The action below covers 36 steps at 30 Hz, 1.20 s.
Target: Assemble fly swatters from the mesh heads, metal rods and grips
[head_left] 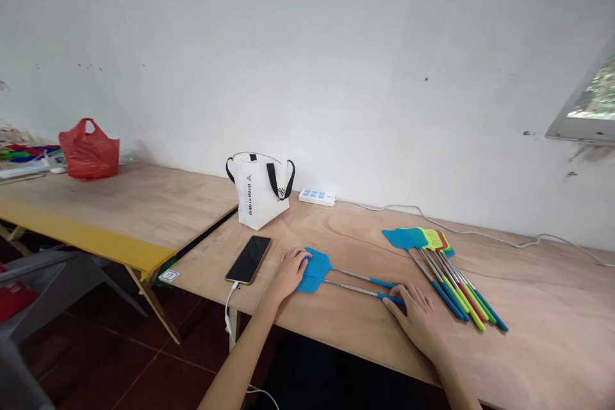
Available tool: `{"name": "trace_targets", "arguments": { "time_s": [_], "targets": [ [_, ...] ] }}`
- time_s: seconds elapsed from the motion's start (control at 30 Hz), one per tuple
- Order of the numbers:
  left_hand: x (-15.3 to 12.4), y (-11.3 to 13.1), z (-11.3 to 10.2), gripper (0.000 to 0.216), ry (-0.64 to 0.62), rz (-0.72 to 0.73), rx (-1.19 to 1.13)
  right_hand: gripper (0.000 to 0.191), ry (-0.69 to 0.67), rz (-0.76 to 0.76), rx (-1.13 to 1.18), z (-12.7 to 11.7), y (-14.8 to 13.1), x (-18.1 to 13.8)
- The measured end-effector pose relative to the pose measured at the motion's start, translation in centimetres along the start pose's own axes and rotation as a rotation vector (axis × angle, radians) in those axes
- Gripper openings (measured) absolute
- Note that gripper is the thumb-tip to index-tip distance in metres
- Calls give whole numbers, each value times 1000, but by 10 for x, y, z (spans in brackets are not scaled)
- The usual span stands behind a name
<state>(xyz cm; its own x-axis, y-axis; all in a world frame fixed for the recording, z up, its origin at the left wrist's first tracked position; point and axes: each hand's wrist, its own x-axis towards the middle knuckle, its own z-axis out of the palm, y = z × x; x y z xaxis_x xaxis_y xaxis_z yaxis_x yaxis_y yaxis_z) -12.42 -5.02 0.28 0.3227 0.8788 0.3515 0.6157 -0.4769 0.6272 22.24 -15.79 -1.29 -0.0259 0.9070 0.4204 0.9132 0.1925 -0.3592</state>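
Two blue fly swatters (314,262) with metal shafts lie side by side on the wooden table, heads to the left, handles to the right. My left hand (288,274) lies over the left edge of their heads with its fingers stretched out; its thumb is hard to make out. At the other end, my right hand (416,314) rests with spread fingers on the ends of the blue handles. Just right of it, several more fly swatters (461,288) in blue, teal, yellow-green, red and green lie overlapped in a fan, their heads pointing to the back.
A phone (248,259) on a white charging cable (228,314) lies left of my left hand. Behind stand a white bag (262,195) with black handles and a white power strip (317,196). On the neighbouring table (158,205) sits a red plastic bag (91,154).
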Motion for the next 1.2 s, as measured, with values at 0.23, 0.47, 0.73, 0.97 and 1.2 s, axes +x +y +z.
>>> {"name": "trace_targets", "arguments": {
  "time_s": [0.23, 0.47, 0.73, 0.97, 1.2],
  "targets": [
    [-2, 1, 0, 34, -21, -5, 64, 38, 14, -24, -27, 7, 7, 0],
    [-2, 0, 1, 34, -7, 11, 41, 52, 68, 18, -60, 20, 17, -3],
    [-2, 1, 1, 33, -17, -4, 62, 49, 18, -8, -73, 18, 16, -2],
    [-1, 0, 2, 32, -35, -5, 84, 49, 3, 7, -85, 18, 15, -2],
    [-1, -1, 2, 33, -39, 13, 141, 50, 2, 2, -116, 18, 16, -2]
  ]
}}
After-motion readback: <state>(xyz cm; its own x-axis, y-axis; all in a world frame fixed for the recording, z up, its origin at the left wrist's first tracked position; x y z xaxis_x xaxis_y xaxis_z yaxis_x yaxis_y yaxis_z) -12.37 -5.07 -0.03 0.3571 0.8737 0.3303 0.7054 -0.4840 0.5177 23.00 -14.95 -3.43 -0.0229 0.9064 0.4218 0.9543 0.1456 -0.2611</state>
